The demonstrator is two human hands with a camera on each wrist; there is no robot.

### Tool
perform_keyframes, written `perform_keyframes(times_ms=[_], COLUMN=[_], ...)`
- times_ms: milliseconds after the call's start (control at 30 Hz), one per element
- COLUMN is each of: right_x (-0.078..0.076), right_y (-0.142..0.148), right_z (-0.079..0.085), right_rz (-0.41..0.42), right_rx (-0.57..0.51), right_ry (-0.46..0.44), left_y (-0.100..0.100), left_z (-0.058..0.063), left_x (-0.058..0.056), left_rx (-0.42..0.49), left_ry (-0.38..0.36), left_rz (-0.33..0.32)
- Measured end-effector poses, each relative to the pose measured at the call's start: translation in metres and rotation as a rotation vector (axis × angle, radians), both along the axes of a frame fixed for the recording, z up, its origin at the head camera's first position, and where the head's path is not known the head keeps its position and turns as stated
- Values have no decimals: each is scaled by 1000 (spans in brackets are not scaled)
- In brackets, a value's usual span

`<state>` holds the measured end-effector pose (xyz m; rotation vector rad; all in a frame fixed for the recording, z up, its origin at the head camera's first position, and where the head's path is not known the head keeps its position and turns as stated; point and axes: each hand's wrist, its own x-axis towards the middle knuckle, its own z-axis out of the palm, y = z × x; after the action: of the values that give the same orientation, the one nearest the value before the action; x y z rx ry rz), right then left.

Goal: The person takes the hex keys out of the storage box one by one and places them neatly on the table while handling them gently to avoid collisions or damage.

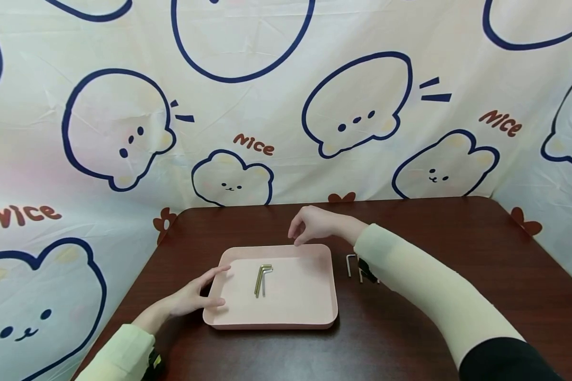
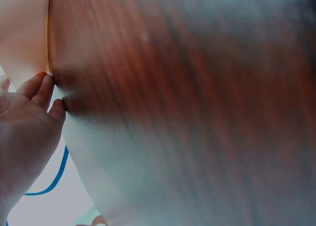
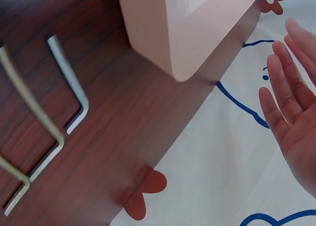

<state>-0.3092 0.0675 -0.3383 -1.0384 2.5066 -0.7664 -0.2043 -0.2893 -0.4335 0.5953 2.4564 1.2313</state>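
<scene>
A pale pink tray [image 1: 295, 296] lies on the dark table. My left hand [image 1: 193, 296] holds its left side, with thumb and forefinger over the rim and other fingertips at the outer wall in the left wrist view. Inside the tray, a gold-toned hex key [image 1: 258, 280] lies beside a silver hex key [image 1: 264, 283]. Above the tray's back right rim hovers my right hand [image 1: 314, 223], its fingers loosely extended and holding nothing. Right of the tray lie more L-shaped hex keys: a silver one [image 3: 71, 75] and two gold-toned ones [image 3: 34, 107], partly behind my right wrist in the head view.
The brown wooden table [image 1: 276, 354] runs back to a printed cloth [image 1: 286, 121] that hangs behind it and at both sides. A dark wrist-worn device [image 1: 366, 270] on my right arm sits close over the loose hex keys.
</scene>
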Motion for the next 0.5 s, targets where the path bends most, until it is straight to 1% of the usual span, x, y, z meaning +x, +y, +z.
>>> perform_keyframes(times_ms=[100,200,333,500], right_x=[-1,-1,1,5], right_y=[-6,-12,-19,-30], right_z=[-3,-5,-4,-1], right_rz=[9,15,22,42], right_rx=[1,3,27,55], right_ry=[9,-1,-12,-1], left_y=[0,0,1,2], left_z=[0,0,1,1], left_x=[0,0,1,1], left_rx=[0,-4,-1,-5], left_ry=[0,-2,7,14], left_rz=[-2,-2,-5,-3])
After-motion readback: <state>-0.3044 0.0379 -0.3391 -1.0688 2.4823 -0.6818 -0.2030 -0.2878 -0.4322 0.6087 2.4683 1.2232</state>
